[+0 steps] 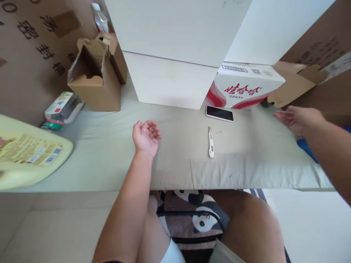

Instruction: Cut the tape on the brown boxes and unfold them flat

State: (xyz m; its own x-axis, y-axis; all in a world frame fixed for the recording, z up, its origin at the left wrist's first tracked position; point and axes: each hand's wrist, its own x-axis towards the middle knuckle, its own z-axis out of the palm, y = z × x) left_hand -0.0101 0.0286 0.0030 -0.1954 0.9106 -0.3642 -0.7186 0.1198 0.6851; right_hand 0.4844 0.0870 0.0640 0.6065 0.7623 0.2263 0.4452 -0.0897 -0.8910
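My left hand (146, 137) rests palm up on the pale green cloth (104, 157), its fingers loosely curled and nothing in it. My right hand (303, 118) is out at the far right, slightly blurred, fingers stretched and holding nothing visible. Nearest to it is an opened brown cardboard box (290, 86). Between my hands lies a white utility knife (211, 142), pointing away from me. Beyond it is a phone (219, 113), its dark screen facing up, close to a white and red carton (246, 89).
Tall white boxes (170, 80) stand at the back. On the left are an open small cardboard box (95, 91), a clear plastic bottle (63, 109) on its side and a large yellow jug (33, 153). Something blue (307, 148) sits below my right forearm.
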